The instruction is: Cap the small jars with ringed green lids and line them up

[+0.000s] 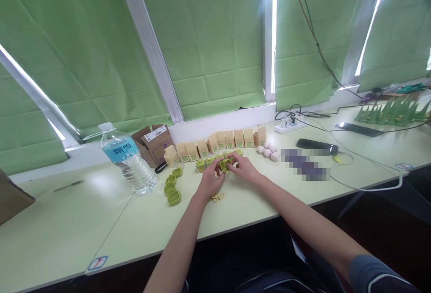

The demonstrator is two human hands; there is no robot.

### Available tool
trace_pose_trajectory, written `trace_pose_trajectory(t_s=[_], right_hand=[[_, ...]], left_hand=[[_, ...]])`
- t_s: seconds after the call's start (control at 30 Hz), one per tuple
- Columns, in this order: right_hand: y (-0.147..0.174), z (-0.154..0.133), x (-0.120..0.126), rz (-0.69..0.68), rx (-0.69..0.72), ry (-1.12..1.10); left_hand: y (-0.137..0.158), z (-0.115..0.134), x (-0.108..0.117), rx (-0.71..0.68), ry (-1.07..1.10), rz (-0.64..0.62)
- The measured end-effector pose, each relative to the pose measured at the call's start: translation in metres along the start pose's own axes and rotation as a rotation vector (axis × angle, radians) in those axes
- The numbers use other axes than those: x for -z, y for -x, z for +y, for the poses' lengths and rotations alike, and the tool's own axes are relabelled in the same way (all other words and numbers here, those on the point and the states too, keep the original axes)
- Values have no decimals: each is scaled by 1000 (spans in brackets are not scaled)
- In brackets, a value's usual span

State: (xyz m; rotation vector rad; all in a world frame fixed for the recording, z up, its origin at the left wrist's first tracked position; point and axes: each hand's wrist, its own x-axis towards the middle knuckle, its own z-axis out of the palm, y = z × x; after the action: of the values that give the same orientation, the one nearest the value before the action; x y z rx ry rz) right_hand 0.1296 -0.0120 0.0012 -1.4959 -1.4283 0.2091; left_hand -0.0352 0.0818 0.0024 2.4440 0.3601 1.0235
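Note:
Between my left hand (211,179) and my right hand (245,169) is a small green cup-like piece (224,164), its hollow side facing up. Fingers of both hands are closed on its sides. Just behind it stands a row of similar green pieces (209,161), partly hidden by my hands. To the left, several hollow green cups (174,198) form a curved line on the table. Small yellow pieces (220,196), some shaped like loops, lie below my left hand. A row of small tan paper bags (230,139) with green labels stands at the back.
A large water bottle (129,160) and an open cardboard box (156,145) stand to the left. Pale pink rounded pieces (267,151) lie right of the bags. Further right are a power strip (291,125), a black device (317,146), a white cable (367,189) and green spiky pieces (397,112).

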Motion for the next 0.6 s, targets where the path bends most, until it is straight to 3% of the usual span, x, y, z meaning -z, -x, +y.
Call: trace_pose_trajectory(t_s=[0.27,0.43,0.6], right_hand=[[3,-9,5,-68,1,-94],[5,-4,3,-195,15,60],[6,3,-1,-283,48,182]], left_hand=[[-3,0,5,36,-55,136],[-4,-7,8,109,-134,281],[-4,-12,9,141,-169,328]])
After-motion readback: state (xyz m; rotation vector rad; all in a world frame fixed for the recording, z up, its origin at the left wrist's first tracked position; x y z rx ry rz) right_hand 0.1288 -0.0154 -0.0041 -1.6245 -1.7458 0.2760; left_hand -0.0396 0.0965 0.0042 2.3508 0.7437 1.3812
